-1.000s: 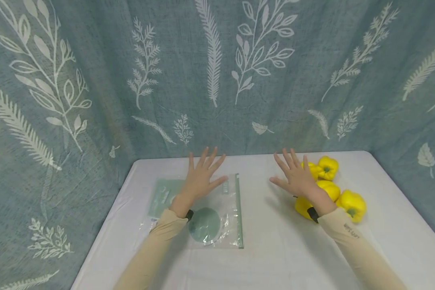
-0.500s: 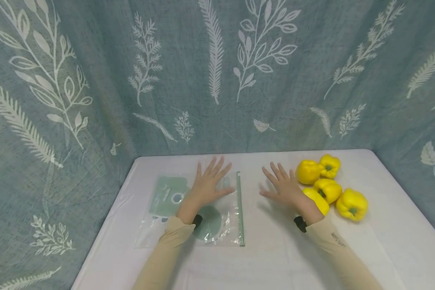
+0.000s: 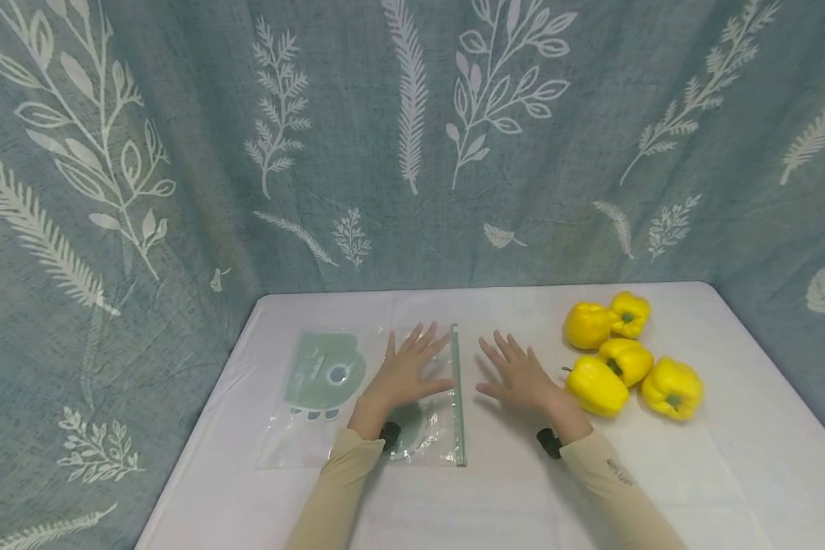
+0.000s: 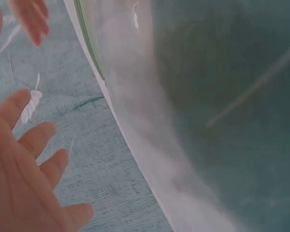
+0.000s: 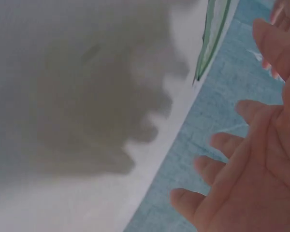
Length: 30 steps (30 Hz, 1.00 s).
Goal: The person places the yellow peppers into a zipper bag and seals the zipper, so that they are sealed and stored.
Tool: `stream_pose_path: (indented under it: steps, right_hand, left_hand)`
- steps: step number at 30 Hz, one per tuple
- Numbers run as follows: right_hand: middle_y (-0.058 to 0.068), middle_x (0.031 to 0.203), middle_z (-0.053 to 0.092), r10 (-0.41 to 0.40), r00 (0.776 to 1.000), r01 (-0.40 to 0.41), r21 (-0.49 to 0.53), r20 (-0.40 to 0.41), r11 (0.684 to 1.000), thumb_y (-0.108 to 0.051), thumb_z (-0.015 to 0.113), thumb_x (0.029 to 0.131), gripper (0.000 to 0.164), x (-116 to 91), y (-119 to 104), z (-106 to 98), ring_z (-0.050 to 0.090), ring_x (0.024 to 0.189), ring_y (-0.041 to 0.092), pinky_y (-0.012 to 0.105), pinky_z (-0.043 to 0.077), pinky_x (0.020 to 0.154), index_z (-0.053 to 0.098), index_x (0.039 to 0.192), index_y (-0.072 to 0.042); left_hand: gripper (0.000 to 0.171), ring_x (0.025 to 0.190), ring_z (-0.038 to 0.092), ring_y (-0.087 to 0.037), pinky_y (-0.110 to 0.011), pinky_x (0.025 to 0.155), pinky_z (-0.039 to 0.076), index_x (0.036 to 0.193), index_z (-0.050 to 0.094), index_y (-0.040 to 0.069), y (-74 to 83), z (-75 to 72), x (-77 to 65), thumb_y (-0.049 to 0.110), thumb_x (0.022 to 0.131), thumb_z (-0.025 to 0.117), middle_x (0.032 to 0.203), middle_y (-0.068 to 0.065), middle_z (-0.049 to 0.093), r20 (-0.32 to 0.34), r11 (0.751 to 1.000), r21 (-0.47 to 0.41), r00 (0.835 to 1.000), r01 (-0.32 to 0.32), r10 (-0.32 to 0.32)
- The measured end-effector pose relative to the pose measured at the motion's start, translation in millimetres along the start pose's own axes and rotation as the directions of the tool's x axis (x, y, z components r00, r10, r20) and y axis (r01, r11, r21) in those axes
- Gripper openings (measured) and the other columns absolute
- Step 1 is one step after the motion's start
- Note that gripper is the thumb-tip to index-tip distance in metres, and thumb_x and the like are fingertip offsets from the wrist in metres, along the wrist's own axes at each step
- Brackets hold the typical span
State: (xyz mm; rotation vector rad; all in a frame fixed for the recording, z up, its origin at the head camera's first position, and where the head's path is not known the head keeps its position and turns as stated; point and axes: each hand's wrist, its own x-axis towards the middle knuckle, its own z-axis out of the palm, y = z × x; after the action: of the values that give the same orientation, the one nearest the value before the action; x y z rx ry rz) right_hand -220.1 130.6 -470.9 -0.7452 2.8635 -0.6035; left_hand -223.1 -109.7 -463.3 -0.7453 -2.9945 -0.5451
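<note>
My left hand (image 3: 406, 374), fingers spread, hovers over a clear zip bag (image 3: 282, 451) that carries a green print and a green zip strip (image 3: 459, 412). The hand and wrist cover part of the bag's round green patch (image 3: 407, 428). To the right of the strip, my right hand (image 3: 522, 380) hangs above the white table with its fingers spread too. It holds nothing, and in the right wrist view its shadow falls on the cloth. Several yellow bell peppers (image 3: 596, 386) lie in a group just right of that hand.
A white cloth covers the table (image 3: 495, 504). Behind it and along both sides hangs a blue-grey curtain (image 3: 357, 137) with white leaf prints. The other peppers (image 3: 672, 388) sit close together toward the table's right side.
Both hands have come lower and nearer each other. The right hand has moved left, off the peppers, which now show fully. The left hand has shifted right across the bag.
</note>
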Motion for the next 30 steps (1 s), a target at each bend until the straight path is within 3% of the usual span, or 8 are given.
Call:
stream_pose_path:
  steps: [4, 12, 24, 30]
  right_hand:
    - [0.021, 0.152, 0.012, 0.001, 0.999, -0.001, 0.009, 0.049, 1.0, -0.043, 0.056, 0.09, 0.074, 1.2, -2.3, 8.4, 0.007, 0.139, 0.042, 0.065, 0.009, 0.107, 0.022, 0.147, -0.012]
    - [0.018, 0.153, 0.014, -0.007, 0.989, 0.005, 0.015, 0.15, 1.0, -0.047, 0.055, 0.089, 0.074, 2.9, -5.2, 23.3, 0.008, 0.14, 0.041, 0.064, 0.01, 0.107, 0.023, 0.147, -0.015]
    - [0.018, 0.152, 0.015, -0.016, 0.982, 0.013, 0.016, 0.189, 1.0, -0.043, 0.056, 0.089, 0.066, 3.9, -17.4, 23.8, 0.008, 0.14, 0.041, 0.063, 0.008, 0.108, 0.033, 0.144, -0.015]
    - [0.017, 0.153, 0.014, -0.02, 0.979, 0.02, 0.002, 0.204, 1.0, -0.043, 0.057, 0.089, 0.066, 2.9, -18.0, 24.8, 0.008, 0.14, 0.04, 0.062, 0.007, 0.109, 0.033, 0.144, -0.015]
  left_hand:
    - [0.081, 0.142, 0.01, -0.029, -0.064, 0.108, 0.001, 0.145, 0.03, 0.025, 0.9, 7.3, -0.3, 0.06, 0.079, 0.06, 0.154, -0.007, 0.019, 0.016, 0.999, -0.043, 1.0, 0.015, -0.014]
    - [0.082, 0.142, 0.01, -0.029, -0.063, 0.108, 0.003, 0.145, 0.032, 0.023, 4.3, 20.3, -0.4, 0.061, 0.078, 0.06, 0.154, -0.008, 0.016, 0.124, 0.993, -0.093, 0.991, 0.066, -0.054]
    - [0.083, 0.142, 0.01, -0.032, -0.063, 0.108, 0.002, 0.145, 0.031, 0.024, 3.9, 23.0, -2.2, 0.056, 0.076, 0.066, 0.154, -0.009, 0.016, 0.199, 0.976, -0.181, 0.976, 0.124, -0.088]
    - [0.087, 0.142, 0.007, -0.031, -0.062, 0.108, 0.001, 0.144, 0.032, 0.025, 5.7, 26.2, -1.1, 0.057, 0.072, 0.068, 0.154, -0.009, 0.016, 0.207, 0.978, -0.156, 0.972, 0.14, -0.106]
